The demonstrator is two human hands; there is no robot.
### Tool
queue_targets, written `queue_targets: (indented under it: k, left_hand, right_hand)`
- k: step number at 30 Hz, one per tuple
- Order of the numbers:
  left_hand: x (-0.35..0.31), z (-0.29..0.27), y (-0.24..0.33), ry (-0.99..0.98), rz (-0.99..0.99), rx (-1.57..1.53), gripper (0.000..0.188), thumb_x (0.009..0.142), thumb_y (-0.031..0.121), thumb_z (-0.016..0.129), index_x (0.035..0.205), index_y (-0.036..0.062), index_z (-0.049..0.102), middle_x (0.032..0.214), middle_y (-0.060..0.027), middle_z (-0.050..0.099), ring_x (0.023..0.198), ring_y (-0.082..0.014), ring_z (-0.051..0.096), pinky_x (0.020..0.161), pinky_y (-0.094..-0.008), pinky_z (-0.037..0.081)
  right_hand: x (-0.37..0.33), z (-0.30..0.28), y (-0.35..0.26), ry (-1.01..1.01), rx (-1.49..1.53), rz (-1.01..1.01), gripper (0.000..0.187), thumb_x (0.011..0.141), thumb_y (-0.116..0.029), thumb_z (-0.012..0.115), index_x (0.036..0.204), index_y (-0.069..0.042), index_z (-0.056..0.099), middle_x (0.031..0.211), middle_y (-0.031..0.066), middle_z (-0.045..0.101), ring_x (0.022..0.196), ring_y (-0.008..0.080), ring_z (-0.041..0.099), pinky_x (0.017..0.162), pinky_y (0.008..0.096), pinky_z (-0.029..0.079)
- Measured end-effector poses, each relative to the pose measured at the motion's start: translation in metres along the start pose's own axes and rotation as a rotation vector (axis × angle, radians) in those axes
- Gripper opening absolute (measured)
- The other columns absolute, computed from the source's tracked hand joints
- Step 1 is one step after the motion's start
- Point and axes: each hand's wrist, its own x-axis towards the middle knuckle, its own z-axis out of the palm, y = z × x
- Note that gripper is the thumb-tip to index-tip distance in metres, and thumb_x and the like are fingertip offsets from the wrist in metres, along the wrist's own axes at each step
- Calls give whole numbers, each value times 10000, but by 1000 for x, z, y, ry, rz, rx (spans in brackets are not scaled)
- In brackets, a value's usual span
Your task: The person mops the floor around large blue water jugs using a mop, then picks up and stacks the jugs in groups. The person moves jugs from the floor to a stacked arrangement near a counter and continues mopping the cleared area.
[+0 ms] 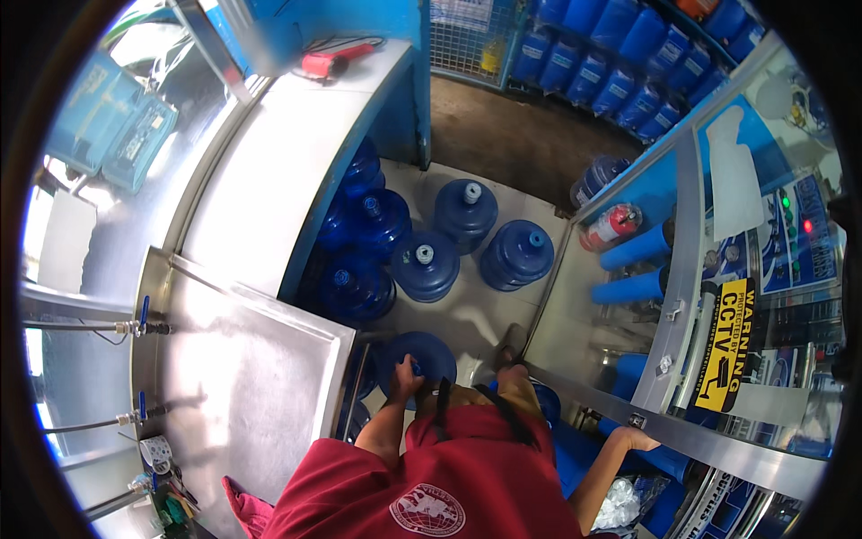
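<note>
My left hand (409, 375) is closed around the neck of a blue water jug (426, 350), which stands in front of my legs beside the steel sink. Out to the right, my right hand (636, 438) grips the lower edge of a metal frame (700, 438) around glass panels; its fingertips are partly hidden. Ahead on the tiled floor stand more round blue jugs: one with a white cap (426, 268), another white-capped jug (467, 216) behind it, and a blue-capped jug (518, 255) to the right.
Several darker blue jugs (359, 286) crowd under the white counter (260, 135). A stainless steel sink (251, 359) lies at my left. A red tool (332, 61) rests on the counter. Blue containers (620, 90) fill a far rack. A fire extinguisher (612, 226) is near the right panel.
</note>
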Motion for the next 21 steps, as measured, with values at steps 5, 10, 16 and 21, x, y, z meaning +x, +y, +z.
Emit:
queue_targets:
  k: [5, 10, 16, 21]
  left_hand:
    - [-16, 24, -51, 163, -8, -134, 636, 690, 206, 759, 1262, 120, 495, 1065, -232, 637, 1043, -427, 622, 919, -483, 497]
    - [-38, 62, -70, 240, -76, -355, 880, 678, 188, 746, 1452, 36, 357, 1259, -251, 581, 1138, -420, 582, 980, -462, 478]
    - [-82, 97, -47, 612, -261, -589, 659, 708, 181, 713, 1311, 126, 452, 1207, -224, 553, 1028, -420, 611, 870, -471, 514]
    - [-141, 112, -14, 612, -607, -760, 628, 728, 203, 718, 1264, 166, 394, 1135, -299, 518, 948, -477, 605, 846, -504, 510]
  right_hand:
    - [-22, -34, -24, -359, -284, 552, 345, 920, -434, 444, 850, -116, 556, 772, 101, 571, 720, 252, 586, 688, 385, 514]
    - [-89, -9, 24, -1012, -906, 1129, 241, 923, -181, 545, 1131, -60, 548, 1012, 140, 603, 863, 288, 623, 758, 417, 543]
    - [-153, 114, 147, -2025, -1463, 389, 253, 943, -232, 530, 1172, -126, 537, 1089, 104, 563, 895, 216, 609, 730, 359, 550]
    - [-211, 183, 251, -2554, -1739, -204, 192, 942, -211, 512, 1063, -64, 540, 937, 98, 602, 790, 186, 604, 616, 330, 516]
